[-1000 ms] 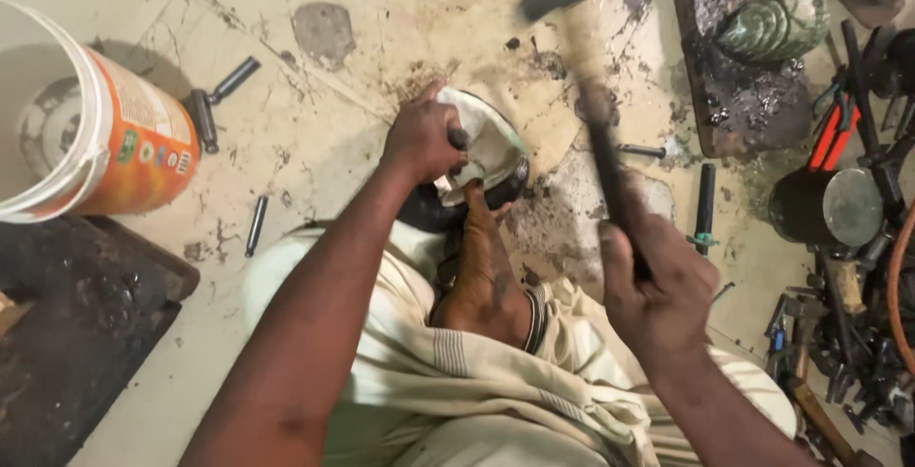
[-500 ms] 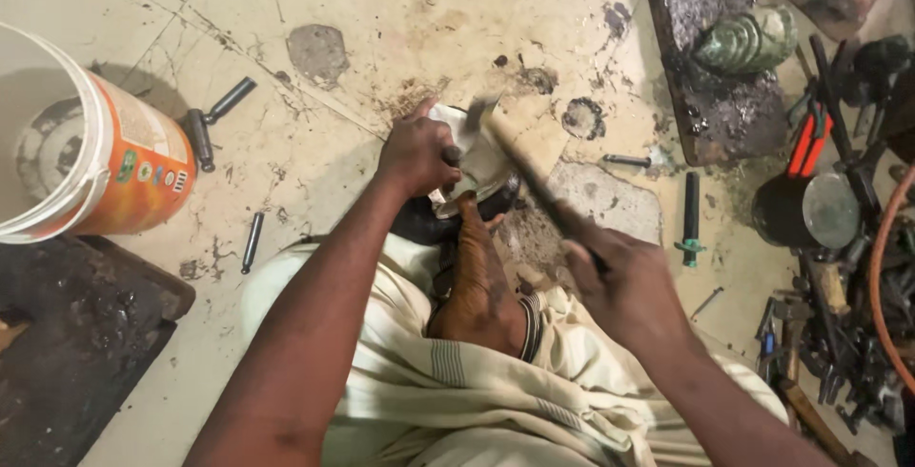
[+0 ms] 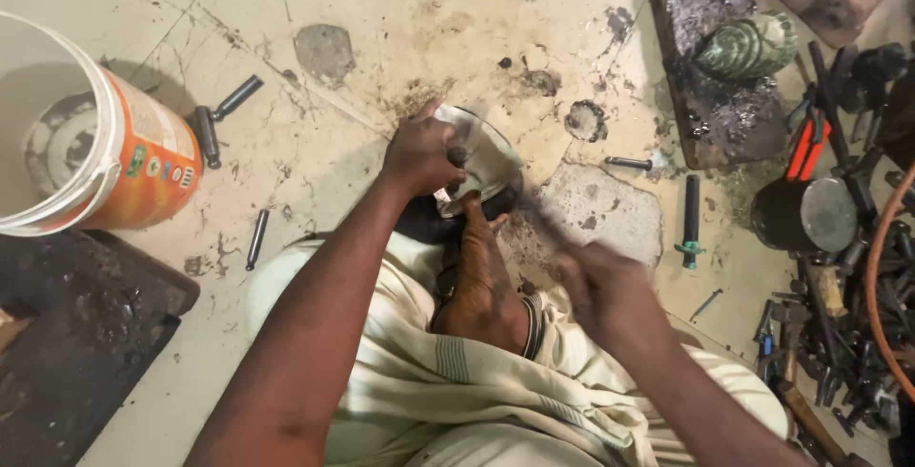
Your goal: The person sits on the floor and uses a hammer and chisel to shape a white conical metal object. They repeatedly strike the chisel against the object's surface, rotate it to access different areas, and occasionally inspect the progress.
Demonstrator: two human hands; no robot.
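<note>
Hands: left [image 3: 419,154] gripping metal bowl [image 3: 481,157] | right [image 3: 600,291] fisted on blurred hammer [image 3: 534,224] | bucket [image 3: 91,157] left

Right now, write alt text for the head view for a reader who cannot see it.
A person seated on a stained concrete floor steadies a shiny metal piece with the left hand and a bare foot, while the blurred right hand grips a tool handle. An orange and white bucket stands left; scattered tools lie right.

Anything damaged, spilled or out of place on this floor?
Yes. The pale tiled floor is cracked and stained, with a grey patched slab beside the shiny metal bowl under the left hand. Dark metal rods lie scattered loose.
</note>
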